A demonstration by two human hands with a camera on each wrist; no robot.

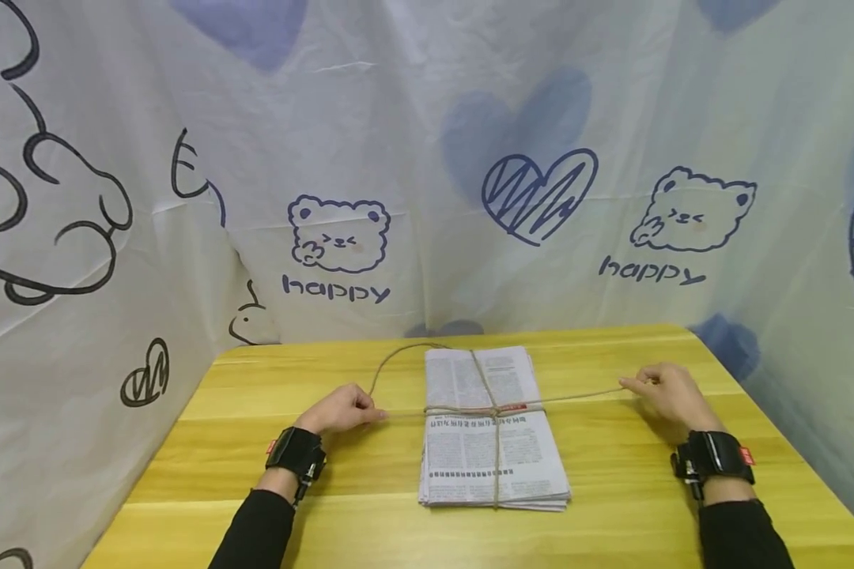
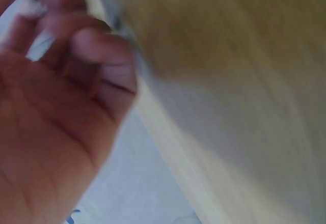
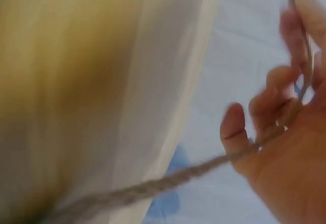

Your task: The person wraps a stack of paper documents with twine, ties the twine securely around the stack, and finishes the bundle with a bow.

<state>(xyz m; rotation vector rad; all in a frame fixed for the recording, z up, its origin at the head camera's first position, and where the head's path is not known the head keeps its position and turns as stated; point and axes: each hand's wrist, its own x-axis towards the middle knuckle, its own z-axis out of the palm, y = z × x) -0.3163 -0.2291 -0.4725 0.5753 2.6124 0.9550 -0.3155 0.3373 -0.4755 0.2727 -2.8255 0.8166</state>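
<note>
A stack of newspapers [image 1: 462, 458] lies on the table with thin brown twine [image 1: 496, 466] crossed over its top, the strands meeting near the middle. To the left of the stack, my left hand [image 1: 341, 409] pinches one length of twine, and a loose loop of it arcs behind toward the stack's far edge. Out to the right, my right hand [image 1: 669, 393] pinches the other length, which runs nearly straight back to the crossing. In the right wrist view the twine [image 3: 178, 178] passes across the palm and up between thumb and fingers. The left wrist view is blurred at the fingertips.
The yellow wood-grain table [image 1: 370, 521] extends around the stack. Behind it and along both sides hangs a pale curtain [image 1: 413, 158] printed with hearts and bears. Black bands [image 1: 297, 454] with small devices circle both wrists.
</note>
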